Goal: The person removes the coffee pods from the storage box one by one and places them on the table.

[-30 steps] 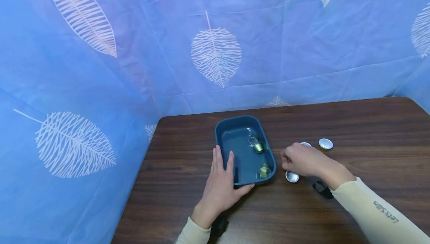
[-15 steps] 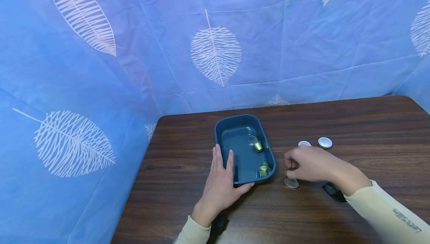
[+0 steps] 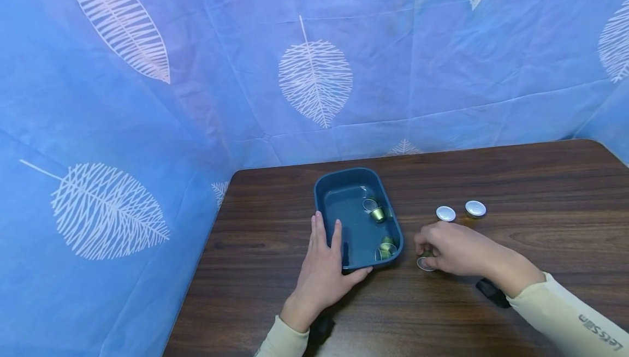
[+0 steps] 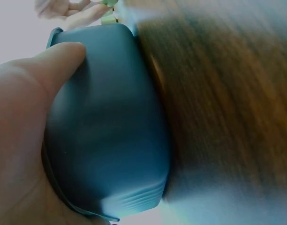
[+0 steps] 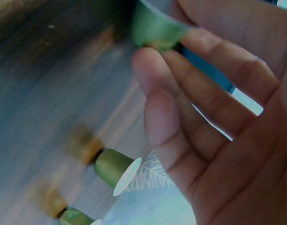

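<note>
My right hand (image 3: 454, 248) pinches a green coffee capsule (image 3: 425, 263) just above the table, to the right of a dark blue plastic bin (image 3: 319, 190). In the right wrist view, the green side of this capsule (image 5: 155, 29) shows at the fingertips. My left hand (image 3: 319, 275) rests with straight fingers at the bin's near left corner. Its thumb lies along the outer wall, as the left wrist view shows. Several green capsules (image 3: 377, 215) lie inside the bin along its right side. Two more, a nearer capsule (image 3: 445, 214) and a farther capsule (image 3: 475, 208), stand foil side up behind my right hand.
The dark wooden table (image 3: 275, 209) ends at a back edge near a blue leaf-patterned cloth (image 3: 221, 73). Black wrist devices, such as the right one (image 3: 493, 292), sit under both wrists.
My right hand has shifted a little right and nearer. The near capsule, foil face visible before, is now tilted in its fingers. My left hand and the bin stay put.
</note>
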`<state>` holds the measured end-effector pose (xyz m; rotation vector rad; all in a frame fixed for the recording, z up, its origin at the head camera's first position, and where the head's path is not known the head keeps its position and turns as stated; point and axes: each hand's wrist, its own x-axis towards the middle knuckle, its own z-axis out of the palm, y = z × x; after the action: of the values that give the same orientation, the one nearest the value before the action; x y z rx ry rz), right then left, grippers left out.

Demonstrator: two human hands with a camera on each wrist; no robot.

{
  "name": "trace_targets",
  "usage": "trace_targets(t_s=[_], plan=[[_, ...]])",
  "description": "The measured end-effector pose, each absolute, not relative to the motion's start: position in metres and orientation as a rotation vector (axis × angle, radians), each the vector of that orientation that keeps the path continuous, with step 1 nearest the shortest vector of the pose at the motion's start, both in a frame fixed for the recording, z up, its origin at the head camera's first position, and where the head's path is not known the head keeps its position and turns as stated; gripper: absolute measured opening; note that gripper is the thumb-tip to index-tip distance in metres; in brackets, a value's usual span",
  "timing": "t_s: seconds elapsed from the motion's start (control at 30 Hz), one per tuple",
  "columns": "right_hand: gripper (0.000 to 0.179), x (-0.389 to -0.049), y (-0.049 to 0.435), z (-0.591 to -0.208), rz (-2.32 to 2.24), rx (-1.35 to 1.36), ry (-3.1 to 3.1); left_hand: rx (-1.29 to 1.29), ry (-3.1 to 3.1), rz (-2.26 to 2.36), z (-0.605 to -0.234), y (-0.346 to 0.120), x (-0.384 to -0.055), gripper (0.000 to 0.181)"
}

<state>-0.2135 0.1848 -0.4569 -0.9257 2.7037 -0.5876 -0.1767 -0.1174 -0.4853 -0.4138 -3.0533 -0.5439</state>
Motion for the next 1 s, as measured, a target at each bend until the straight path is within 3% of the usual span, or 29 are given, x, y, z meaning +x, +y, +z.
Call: trace_targets(t_s=[0.17, 0.4, 1.0], plan=[[0.006, -0.218, 0.189, -0.461, -0.664, -0.93, 2.716, -0.406, -3.06, -0.537, -0.485, -0.118, -0.177, 0.11], [0.02, -0.218, 0.193, -0.465, -0.559, -0.829, 2.799, -0.416, -3.061, -0.55, -0.487, -0.118, -0.176, 0.11], [0.017, -0.22, 0.199, -0.47, -0.627, -0.809, 2.864, -0.4, -3.045, -0.538, -0.487, -0.116, -0.176, 0.123]])
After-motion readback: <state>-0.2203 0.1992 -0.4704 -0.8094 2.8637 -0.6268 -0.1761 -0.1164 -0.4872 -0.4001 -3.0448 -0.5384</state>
